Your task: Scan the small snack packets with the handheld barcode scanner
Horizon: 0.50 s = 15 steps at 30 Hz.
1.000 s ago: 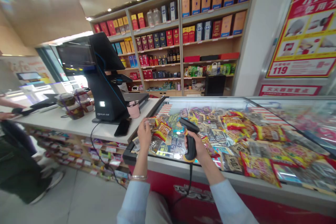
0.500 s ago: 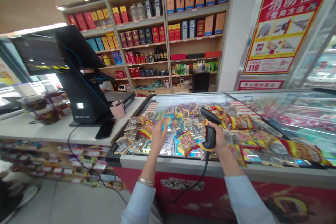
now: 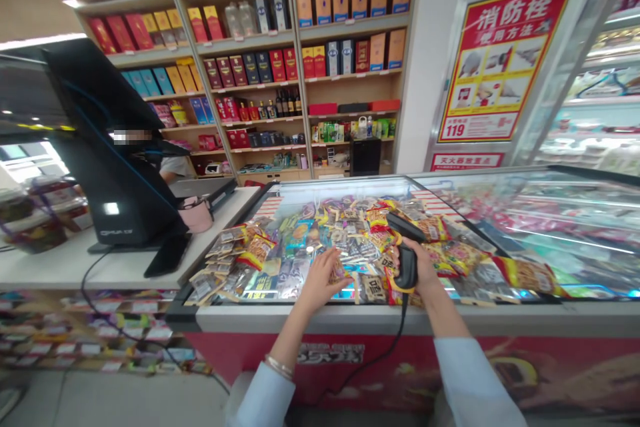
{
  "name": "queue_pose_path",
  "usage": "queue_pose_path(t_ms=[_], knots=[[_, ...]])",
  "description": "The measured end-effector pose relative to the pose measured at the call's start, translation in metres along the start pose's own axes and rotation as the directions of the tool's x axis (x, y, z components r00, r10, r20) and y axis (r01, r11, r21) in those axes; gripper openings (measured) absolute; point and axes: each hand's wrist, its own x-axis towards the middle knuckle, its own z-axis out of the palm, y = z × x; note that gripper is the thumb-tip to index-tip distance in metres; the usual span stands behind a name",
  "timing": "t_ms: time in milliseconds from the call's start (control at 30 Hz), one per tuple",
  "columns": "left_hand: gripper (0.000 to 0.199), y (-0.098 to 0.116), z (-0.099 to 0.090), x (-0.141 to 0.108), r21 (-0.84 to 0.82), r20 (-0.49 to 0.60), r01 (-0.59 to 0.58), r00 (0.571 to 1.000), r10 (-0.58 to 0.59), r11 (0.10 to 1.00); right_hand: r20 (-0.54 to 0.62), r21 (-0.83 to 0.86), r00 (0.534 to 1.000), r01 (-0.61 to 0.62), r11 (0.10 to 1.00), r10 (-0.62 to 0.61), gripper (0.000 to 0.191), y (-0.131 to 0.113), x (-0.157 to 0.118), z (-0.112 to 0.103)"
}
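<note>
My left hand (image 3: 320,281) is over a small snack packet (image 3: 340,272) on the freezer's glass top, thumb and fingers about its edges; the hand covers much of it. In my right hand (image 3: 423,268) is a black and yellow barcode scanner (image 3: 407,263), its head tilted up and to the left. The scanner's cable (image 3: 400,340) hangs down over the freezer's front. Around both hands lie many snack packets, among them a brown and black packet (image 3: 371,288) between the hands and a red and yellow packet (image 3: 257,251) to the left.
To the left stands a counter (image 3: 227,220) with a black checkout terminal (image 3: 117,167), a phone (image 3: 169,255) and a pink cup (image 3: 196,215). The chest freezer (image 3: 240,320) extends to the right. Behind it are shelves (image 3: 350,83) of boxed goods. Part of a person shows behind the terminal.
My left hand has come down and right, onto the snack packet. My right hand still holds the scanner. The view has turned slightly right.
</note>
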Motion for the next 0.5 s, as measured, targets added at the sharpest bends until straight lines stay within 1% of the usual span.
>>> queue_pose_path(t_ms=[67,133,233,400,500], knots=[[0.082,-0.003,0.005,0.0,0.099,-0.014,0.011,1.0,-0.009,0.995,-0.035,-0.004,0.999,0.001,1.0,-0.001,0.026,0.001,0.0,-0.003],[0.091,-0.006,0.009,0.003,0.152,-0.025,0.056,0.998,-0.053,0.987,-0.057,-0.009,0.998,0.001,1.0,-0.001,0.026,0.002,0.0,-0.003],[0.093,-0.011,0.012,0.009,0.164,-0.004,0.093,0.996,-0.094,0.982,-0.05,-0.019,0.999,0.001,1.0,-0.002,0.026,0.004,0.001,0.0],[0.094,-0.013,0.007,0.022,0.135,0.071,0.04,0.996,-0.05,0.99,-0.04,0.001,0.999,0.001,1.0,-0.001,0.024,0.005,0.001,-0.001],[0.095,-0.01,-0.002,0.039,0.099,0.101,0.015,0.995,-0.025,0.995,-0.052,0.024,0.998,-0.033,0.999,0.034,0.026,0.006,0.0,-0.002]])
